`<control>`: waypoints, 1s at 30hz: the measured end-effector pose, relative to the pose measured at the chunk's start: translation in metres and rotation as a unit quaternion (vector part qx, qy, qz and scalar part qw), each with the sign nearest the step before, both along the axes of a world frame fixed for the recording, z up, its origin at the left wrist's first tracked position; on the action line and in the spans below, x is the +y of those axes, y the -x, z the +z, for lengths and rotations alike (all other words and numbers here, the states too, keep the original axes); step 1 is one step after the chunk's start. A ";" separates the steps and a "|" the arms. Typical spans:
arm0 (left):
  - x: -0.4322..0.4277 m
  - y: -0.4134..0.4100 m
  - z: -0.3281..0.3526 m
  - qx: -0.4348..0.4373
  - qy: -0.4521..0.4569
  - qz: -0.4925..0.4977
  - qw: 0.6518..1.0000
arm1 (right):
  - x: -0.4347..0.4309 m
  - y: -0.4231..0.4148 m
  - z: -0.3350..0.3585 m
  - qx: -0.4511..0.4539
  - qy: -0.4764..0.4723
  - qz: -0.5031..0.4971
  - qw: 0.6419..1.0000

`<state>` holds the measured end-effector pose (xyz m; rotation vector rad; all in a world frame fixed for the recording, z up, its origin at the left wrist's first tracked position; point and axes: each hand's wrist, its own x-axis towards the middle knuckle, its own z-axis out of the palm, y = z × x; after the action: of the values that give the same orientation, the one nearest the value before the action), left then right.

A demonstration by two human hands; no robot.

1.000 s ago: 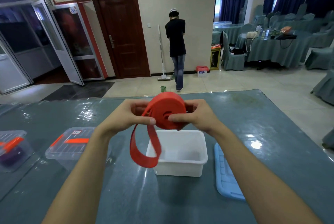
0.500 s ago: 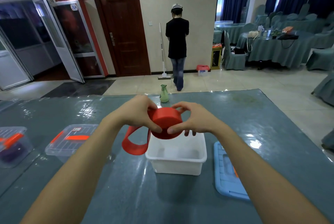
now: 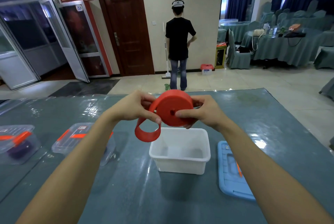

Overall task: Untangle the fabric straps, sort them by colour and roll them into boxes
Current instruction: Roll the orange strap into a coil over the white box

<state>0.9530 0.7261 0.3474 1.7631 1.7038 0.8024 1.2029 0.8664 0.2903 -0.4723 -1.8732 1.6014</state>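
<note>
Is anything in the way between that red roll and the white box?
Nothing visible does. The left hand and right hand hold the red roll above the white box, which is open and looks empty; the blue lid lies to its right. The loose tail hangs near its left rim.

— Where is the red strap [image 3: 173, 109]?
— Wound into a thick disc and gripped flat-face-forward between the left hand [image 3: 133, 109] and right hand [image 3: 200, 113], above the open white box [image 3: 180, 166] on the table [image 3: 126, 187]. Its loose end [image 3: 147, 134] hangs in a loop.
— And the other boxes?
— Two clear lidded boxes [image 3: 75, 138] stand to the left, the outer box [image 3: 16, 144] holding something purple. A blue lid [image 3: 229, 178] lies just right of the white box.
</note>
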 end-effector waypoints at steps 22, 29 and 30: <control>0.030 -0.022 0.016 0.464 0.151 -0.032 0.872 | -0.021 0.036 -0.029 -0.202 -0.127 0.059 0.969; -0.006 0.032 -0.007 0.021 0.055 -0.029 0.998 | -0.011 0.029 -0.021 -0.095 -0.042 0.030 0.994; -0.009 0.034 -0.018 -0.047 0.027 -0.013 0.998 | -0.012 0.030 -0.021 -0.078 -0.032 0.027 0.996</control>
<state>0.9190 0.7175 0.3296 1.6809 1.6223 0.8074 1.1732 0.8548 0.2688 -0.5369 -2.0632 1.5738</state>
